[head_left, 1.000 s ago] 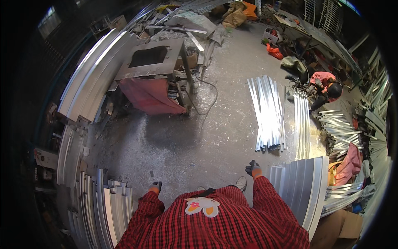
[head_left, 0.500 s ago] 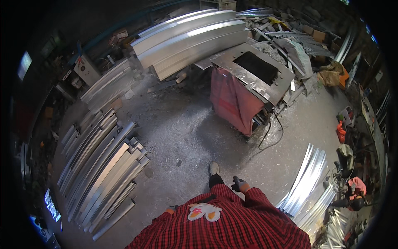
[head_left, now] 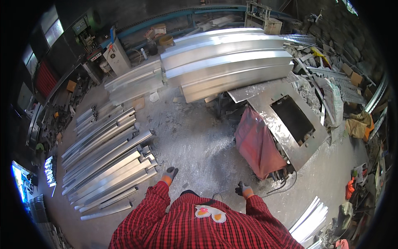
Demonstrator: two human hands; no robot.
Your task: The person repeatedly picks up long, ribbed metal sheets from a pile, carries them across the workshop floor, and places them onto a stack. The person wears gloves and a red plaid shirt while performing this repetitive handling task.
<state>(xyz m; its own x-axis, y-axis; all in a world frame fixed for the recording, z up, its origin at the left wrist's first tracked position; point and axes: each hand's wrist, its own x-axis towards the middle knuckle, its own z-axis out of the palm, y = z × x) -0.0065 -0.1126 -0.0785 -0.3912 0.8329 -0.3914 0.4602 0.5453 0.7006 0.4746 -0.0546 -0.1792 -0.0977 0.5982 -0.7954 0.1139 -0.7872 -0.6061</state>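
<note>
My left hand (head_left: pixel 169 176), in a grey and orange glove, hangs off to my left with its fingers apart and nothing in it. It is nearest to the ends of the long metal profiles (head_left: pixel 112 170) lying on the floor, but apart from them. My right hand (head_left: pixel 244 190), gloved alike, is held out low in front of my body, thumb and fingers spread and holding nothing. Ahead of it stands a metal-topped machine table (head_left: pixel 265 103) with a dark rectangular opening and a red cloth (head_left: pixel 259 143) draped down its near side.
Beyond the floor ahead lies a large stack of wide silvery profiles (head_left: pixel 228 62). A dark cable (head_left: pixel 286 189) trails from the machine table. Bright metal strips (head_left: pixel 311 220) lie at the lower right. Scrap and sacks (head_left: pixel 356 124) crowd the right side. A grey cabinet (head_left: pixel 118 58) stands far left.
The view has shifted, bringing the machine table and stacks closer and showing more of the far wall. My left hand has come out from beside my body into full view.
</note>
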